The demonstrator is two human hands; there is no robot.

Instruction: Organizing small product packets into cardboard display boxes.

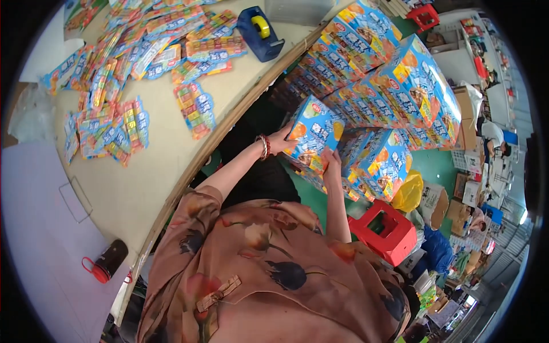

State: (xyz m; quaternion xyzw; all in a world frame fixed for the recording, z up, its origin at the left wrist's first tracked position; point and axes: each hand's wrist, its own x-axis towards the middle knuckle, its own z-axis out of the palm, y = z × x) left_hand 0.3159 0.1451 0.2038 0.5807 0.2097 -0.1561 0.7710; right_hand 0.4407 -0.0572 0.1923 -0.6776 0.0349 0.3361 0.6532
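Observation:
A blue printed carton with orange pictures is held between my two hands, off the table's right edge. My left hand, with bracelets at its wrist, presses against the carton's left side. My right hand grips its lower right corner, fingers partly hidden by the box. Just beyond and to the right stand stacks of like cartons. How far the held carton is from those stacks I cannot tell.
The table at left bears a heap of colourful small packets, a blue tape dispenser and a dark bottle with a red cap. A red plastic stool and a yellow bag stand right of me.

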